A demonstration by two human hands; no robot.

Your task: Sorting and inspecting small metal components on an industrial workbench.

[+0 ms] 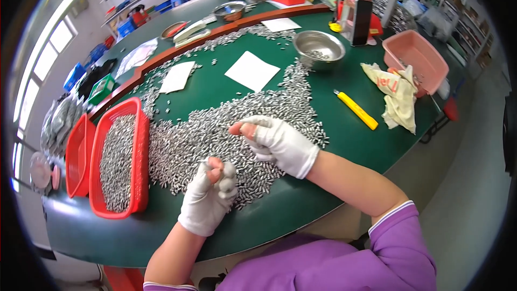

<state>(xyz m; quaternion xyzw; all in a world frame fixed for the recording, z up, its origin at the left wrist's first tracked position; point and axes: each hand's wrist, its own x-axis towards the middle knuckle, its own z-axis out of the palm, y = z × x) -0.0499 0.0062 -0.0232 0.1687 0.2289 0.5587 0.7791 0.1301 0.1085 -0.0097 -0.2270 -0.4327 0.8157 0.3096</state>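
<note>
Small silvery metal parts (pixel 199 129), short and rounded like pellets, are spread in a wide heap under both hands. My left hand (pixel 210 199), in a white glove with bare thumb and fingertip, is curled closed over the heap's near edge. Up and to the right, my right hand (pixel 277 145), gloved the same way, has its bare thumb and forefinger pressed together above the pile. Whatever either pinch holds is too small or hidden to make out. A red plastic basket (pixel 141 183) full of the same parts stands left of my left hand.
Beyond the heap lie white paper sheets (pixel 252 71). A steel bowl (pixel 323 48) with some parts, a yellow cutter knife (pixel 356 110), a cream cloth (pixel 397 99) and a pink tub (pixel 414 48) are on the right. A brown wooden rail (pixel 215 28) curves across the green table.
</note>
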